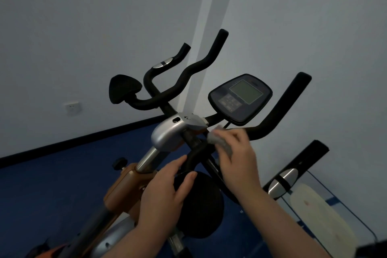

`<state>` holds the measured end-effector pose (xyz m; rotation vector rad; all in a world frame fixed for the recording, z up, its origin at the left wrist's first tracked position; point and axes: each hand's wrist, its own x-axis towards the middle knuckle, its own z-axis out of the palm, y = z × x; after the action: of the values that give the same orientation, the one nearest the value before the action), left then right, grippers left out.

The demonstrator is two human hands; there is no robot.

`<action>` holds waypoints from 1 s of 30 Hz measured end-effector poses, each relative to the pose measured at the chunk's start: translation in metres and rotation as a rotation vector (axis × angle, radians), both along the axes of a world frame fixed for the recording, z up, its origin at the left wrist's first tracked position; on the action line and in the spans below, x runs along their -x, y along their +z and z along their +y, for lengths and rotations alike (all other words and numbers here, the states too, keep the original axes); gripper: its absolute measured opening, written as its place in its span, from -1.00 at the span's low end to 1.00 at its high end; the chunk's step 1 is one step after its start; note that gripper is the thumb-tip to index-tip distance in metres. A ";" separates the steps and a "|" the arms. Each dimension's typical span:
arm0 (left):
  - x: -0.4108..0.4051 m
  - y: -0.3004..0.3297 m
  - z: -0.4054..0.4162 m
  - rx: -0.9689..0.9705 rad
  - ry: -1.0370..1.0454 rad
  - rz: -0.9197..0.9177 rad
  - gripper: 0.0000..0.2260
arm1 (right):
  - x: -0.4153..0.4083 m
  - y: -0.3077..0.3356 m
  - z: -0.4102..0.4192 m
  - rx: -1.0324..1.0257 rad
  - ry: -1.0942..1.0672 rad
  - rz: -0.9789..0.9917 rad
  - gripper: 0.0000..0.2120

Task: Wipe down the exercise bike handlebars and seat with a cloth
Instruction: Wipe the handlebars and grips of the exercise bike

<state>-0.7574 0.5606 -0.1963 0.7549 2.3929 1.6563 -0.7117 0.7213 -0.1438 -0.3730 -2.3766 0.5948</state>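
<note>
Cloth on the exercise bike handlebars

The right hand [236,159] holds a grey cloth [219,142] against the handlebars [272,115], grip curled round it; the left hand [167,190] rests on a black pad [201,205], grip relaxed.

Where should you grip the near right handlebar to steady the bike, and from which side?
Grip the handlebar on its straight upturned end, from the right. That stretch is bare, while the right hand with the cloth covers its lower bend near the console.
</note>
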 end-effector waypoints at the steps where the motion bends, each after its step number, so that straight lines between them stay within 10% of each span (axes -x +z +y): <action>1: 0.000 0.001 0.000 0.000 -0.004 0.000 -0.42 | -0.004 -0.002 -0.002 0.024 0.096 -0.035 -0.69; 9: -0.001 0.004 -0.003 0.040 -0.024 -0.019 -0.40 | -0.062 0.031 0.039 -0.054 0.421 -0.652 -0.70; 17: -0.005 0.015 -0.004 0.038 -0.020 -0.065 -0.52 | -0.024 0.013 0.011 0.110 0.128 -0.374 -0.73; 23: 0.000 0.032 0.002 0.098 -0.125 0.016 -0.62 | -0.061 0.038 0.038 0.146 0.289 -0.677 -0.75; 30: 0.008 0.063 0.053 -0.029 -0.112 0.079 -0.69 | -0.024 0.061 0.071 -0.096 -0.208 0.010 -0.75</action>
<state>-0.7649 0.6139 -0.1330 0.9582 2.3350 1.6505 -0.6881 0.7919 -0.0825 -0.5647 -2.3100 0.3840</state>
